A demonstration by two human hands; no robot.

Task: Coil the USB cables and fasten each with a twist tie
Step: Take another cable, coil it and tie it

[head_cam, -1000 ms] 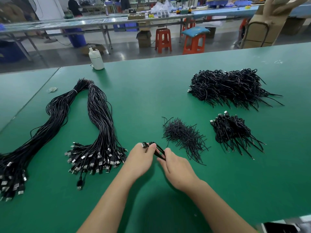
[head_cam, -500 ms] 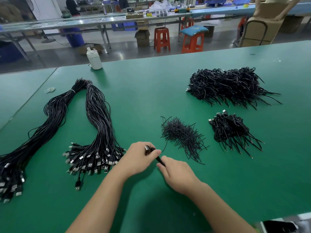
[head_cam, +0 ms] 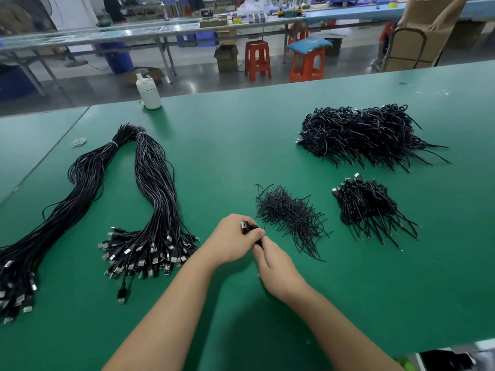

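Note:
My left hand grips a coiled black USB cable, whose metal plug shows above my fingers. My right hand pinches the coil's lower end from the right; most of the coil is hidden between both hands. A loose pile of black twist ties lies just right of my hands. Two long bundles of uncoiled USB cables stretch across the left of the green table. A small pile of tied coils and a bigger one lie at the right.
A white bottle stands at the table's far edge. A small rubber band lies at the far left. Beyond the table are red stools, cardboard boxes and long workbenches. A dark object sits off the near right corner.
My left hand has closed tighter round the coil, so less cable shows. My right hand has slid in against the left one.

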